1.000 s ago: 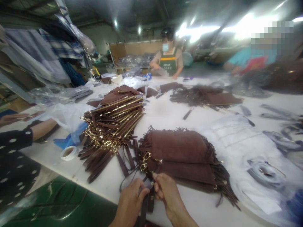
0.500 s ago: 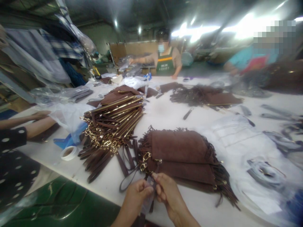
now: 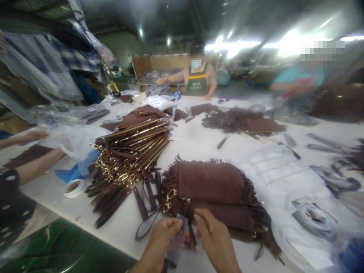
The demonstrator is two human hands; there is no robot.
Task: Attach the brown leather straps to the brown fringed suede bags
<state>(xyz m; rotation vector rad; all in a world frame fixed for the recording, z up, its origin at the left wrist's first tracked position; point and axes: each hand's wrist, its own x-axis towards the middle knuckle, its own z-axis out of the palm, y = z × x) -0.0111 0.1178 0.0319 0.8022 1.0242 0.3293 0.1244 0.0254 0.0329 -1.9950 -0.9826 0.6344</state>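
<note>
A stack of brown suede fringed pouches (image 3: 213,189) lies on the white table (image 3: 199,142) just beyond my hands. My left hand (image 3: 160,242) pinches a small clear plastic piece and a dark brown strap (image 3: 182,231) at the stack's near edge, by the gold clasps (image 3: 169,201). My right hand (image 3: 216,242) is beside it, fingers curled near the same strap; I cannot make out whether it grips anything. A loop of the strap (image 3: 146,227) trails left on the table.
A tall pile of brown pouches with gold bars and clasps (image 3: 131,148) stands to the left, a tape roll (image 3: 73,187) beside it. Clear plastic bags (image 3: 284,174) cover the right. A person's arms (image 3: 34,167) rest at left; two other people work at the far end.
The view has shifted down and slightly right. My left hand lifted the plastic piece and strap end; my right hand loosened and moved a little right. The far person reached out to the left.
</note>
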